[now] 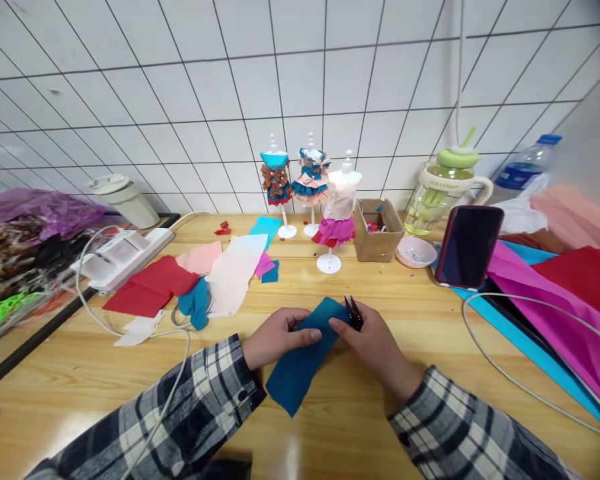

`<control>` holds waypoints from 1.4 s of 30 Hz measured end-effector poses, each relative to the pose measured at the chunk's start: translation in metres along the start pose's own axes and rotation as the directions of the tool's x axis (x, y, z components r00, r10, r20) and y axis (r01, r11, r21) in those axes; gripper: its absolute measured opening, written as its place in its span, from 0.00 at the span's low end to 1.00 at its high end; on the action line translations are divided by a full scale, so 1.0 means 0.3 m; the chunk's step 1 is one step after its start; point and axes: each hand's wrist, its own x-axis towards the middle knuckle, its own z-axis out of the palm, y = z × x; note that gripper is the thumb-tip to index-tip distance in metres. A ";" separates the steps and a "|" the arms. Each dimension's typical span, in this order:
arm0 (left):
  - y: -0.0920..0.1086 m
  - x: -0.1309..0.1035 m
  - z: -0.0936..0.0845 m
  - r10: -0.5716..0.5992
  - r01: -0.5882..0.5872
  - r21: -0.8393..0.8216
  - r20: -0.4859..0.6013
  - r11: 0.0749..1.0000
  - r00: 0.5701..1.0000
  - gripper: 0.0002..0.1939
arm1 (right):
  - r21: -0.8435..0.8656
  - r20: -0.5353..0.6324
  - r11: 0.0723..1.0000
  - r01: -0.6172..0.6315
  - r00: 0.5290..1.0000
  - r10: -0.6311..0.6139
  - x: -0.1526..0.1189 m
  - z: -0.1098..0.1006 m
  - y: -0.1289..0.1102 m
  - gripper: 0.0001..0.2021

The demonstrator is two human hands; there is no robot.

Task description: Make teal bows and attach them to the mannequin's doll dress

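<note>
A strip of dark teal crepe paper point(300, 377) is stretched between my two hands over the wooden table. My left hand point(286, 337) pinches its left edge, thumb on top. At the upper right edge, my right hand point(373, 337) presses the paper under its thumb. The same hand grips a small pair of dark thread snips point(353, 312), their pointed blades sticking up past the fingers; the handles are hidden in the palm. Beyond my hands stand three miniature dress forms, the nearest point(343, 197) in a pale pink top and a magenta and red ruffled skirt.
Left of my hands lie red crepe paper point(153, 285), pale pink paper point(236, 273) and a white power strip point(135, 257) with a cable. A cardboard box point(380, 239), pink dish point(417, 252), upright phone point(469, 247), drink bottle point(437, 190) and coloured sheets point(555, 300) stand or lie right.
</note>
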 end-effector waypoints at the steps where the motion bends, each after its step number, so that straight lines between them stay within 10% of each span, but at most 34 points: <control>1: 0.001 0.000 -0.001 -0.011 0.011 0.017 -0.004 1.000 1.000 0.18 | 0.006 -0.006 1.000 0.003 1.000 -0.003 0.000 0.003 0.003 0.11; 8: -0.035 0.014 -0.011 -0.066 0.060 -0.050 -0.127 0.997 0.990 0.18 | 0.153 -0.054 0.983 -0.101 0.992 0.110 0.009 -0.011 -0.013 0.20; 13: -0.067 0.025 -0.032 -0.028 -0.016 -0.263 -0.162 0.965 0.986 0.18 | 0.108 0.153 0.936 -0.335 0.936 0.317 -0.023 -0.056 -0.051 0.22; 22: -0.047 0.017 -0.014 0.027 -0.072 -0.287 -0.157 0.955 0.987 0.19 | -0.114 0.275 0.986 -0.124 0.949 0.151 -0.023 -0.056 -0.006 0.14; 42: -0.047 0.019 -0.014 0.070 -0.101 -0.189 -0.165 0.977 0.984 0.22 | -0.151 0.260 0.977 -0.153 0.947 0.189 -0.020 -0.040 -0.001 0.24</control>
